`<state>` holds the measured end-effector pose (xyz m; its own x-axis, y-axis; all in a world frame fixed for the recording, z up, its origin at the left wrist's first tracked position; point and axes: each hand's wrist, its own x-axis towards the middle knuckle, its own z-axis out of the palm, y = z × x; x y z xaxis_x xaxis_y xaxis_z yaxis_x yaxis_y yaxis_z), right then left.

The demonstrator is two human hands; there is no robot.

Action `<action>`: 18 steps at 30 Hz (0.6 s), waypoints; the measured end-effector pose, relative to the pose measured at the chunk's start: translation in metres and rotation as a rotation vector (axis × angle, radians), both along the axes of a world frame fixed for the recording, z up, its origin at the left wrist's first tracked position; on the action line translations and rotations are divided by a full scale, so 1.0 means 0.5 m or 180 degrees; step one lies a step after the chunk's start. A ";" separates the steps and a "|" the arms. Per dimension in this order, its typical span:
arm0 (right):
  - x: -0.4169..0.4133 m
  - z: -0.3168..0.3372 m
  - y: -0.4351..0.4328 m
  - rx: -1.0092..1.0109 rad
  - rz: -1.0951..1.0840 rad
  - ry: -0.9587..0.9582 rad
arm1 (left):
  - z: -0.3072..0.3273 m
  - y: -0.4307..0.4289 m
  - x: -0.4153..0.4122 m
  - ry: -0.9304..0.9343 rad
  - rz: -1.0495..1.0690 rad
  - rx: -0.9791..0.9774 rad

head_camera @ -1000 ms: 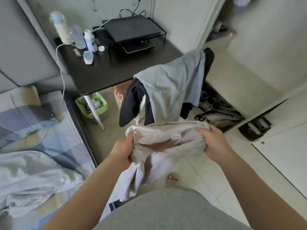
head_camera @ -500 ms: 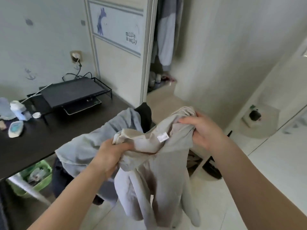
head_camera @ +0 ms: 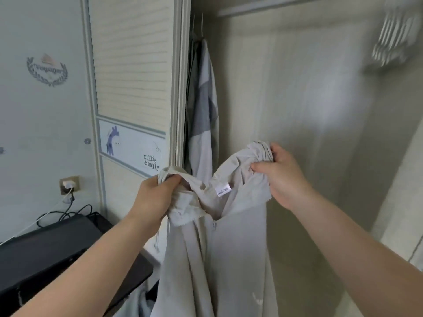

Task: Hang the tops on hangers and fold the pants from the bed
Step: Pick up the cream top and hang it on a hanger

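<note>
I have the beige top (head_camera: 229, 248) held up in front of the open wardrobe. As I judge it, the coming move turns on where the hangers are. A blurred bunch of pale hangers (head_camera: 393, 42) sits at about 1 o'clock from my right hand (head_camera: 283, 175), higher and well apart, and my left hand (head_camera: 155, 200) is farther from them, so the right is the nearer one to reach up. Both hands grip the top's upper edge: the left has its fingers curled round a bunched fold, and the right pinches gathered cloth between thumb and fingers, a little higher than the left. The open neck with its white label (head_camera: 223, 189) sags between them. The top's long axis runs from 12 to 6, and its body hangs straight below both hands and out of view. A grey garment (head_camera: 203, 110) hangs at 11 o'clock from the label, and the dark worktop (head_camera: 45, 259) lies at 8 o'clock
</note>
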<state>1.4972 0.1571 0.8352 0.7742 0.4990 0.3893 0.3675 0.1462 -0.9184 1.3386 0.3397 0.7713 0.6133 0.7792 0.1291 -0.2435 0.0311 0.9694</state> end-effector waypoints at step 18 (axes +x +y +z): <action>0.315 0.583 0.106 -0.0836 -0.2244 -0.2145 | 0.583 0.181 0.438 -0.0758 -0.0534 0.1216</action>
